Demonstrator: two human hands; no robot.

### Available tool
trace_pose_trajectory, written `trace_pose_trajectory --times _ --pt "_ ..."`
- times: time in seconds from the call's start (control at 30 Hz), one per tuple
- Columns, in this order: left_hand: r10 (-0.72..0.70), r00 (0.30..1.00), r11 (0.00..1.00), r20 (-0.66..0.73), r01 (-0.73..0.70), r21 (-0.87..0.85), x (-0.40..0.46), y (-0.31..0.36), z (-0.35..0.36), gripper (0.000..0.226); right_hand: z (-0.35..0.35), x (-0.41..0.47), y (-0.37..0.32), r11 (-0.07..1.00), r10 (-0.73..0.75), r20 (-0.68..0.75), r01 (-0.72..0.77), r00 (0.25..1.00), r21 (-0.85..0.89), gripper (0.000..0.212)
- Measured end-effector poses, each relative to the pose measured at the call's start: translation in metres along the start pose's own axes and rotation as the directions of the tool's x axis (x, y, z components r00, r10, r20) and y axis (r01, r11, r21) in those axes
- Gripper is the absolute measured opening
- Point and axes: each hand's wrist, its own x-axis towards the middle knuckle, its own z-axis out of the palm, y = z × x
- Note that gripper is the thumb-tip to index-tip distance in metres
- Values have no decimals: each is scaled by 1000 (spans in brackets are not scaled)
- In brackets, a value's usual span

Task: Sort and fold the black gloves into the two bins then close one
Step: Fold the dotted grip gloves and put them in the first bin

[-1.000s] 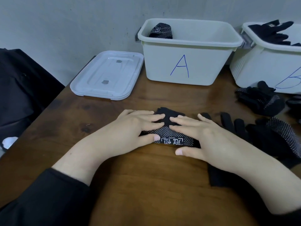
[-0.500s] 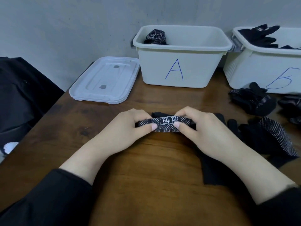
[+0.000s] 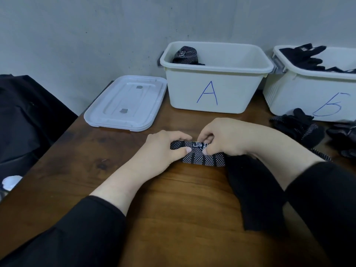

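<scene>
Much of the right side is cut off for me: bin B [image 3: 316, 97] runs out of frame, so I cannot count the black gloves heaped in it [image 3: 308, 58]. The loose gloves on the desk near its front [image 3: 300, 126] blur into one dark pile, and another lies clipped at the right edge [image 3: 344, 139]; I cannot tell how many there are. A plain black cloth [image 3: 254, 189] trails from under my right wrist toward me, and I cannot make out what it is.

The folded glove [image 3: 202, 155] I am working lies on the wooden desk [image 3: 173, 209] at centre, in front of bin A [image 3: 213, 89]. Its long axis runs left to right, dotted palm side up, with white printed marks on the upper fold.

My left hand [image 3: 165, 149] pinches the glove's left end, thumb on the near edge and fingers curled over the far side. My right hand [image 3: 223, 139] grips the top fold with curled fingers and thumb.

I count two white bins, one lid [image 3: 125, 103] flat on the desk left of bin A, and one rolled glove [image 3: 185, 55] in bin A's back left corner.
</scene>
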Motion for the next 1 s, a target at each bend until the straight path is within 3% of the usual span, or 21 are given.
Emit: trace_pose_trajectory --times 0.13,0.27,0.4,0.6,0.77,1.0 --pt "35 999 999 17 -35 -2 0 3 -2 27 -8 10 -14 994 -2 121 15 993 -111 28" --pt "68 998 996 -2 -68 -49 -1 1 -1 22 -7 13 -16 998 -6 155 16 988 -61 20" --pt "115 992 978 -48 -122 -169 -2 3 -2 25 -1 8 -3 989 3 79 -14 997 145 12" --pt "23 964 879 -266 -146 -454 0 9 -5 40 -14 -15 13 890 45 -85 -1 995 455 21" --pt "96 845 964 -527 -210 -162 18 9 -15 27 -62 -34 26 795 107 -187 29 976 606 23" --pt "447 664 894 -599 -361 267 85 26 -32 35 -166 -35 49 726 256 -366 71 895 684 15"
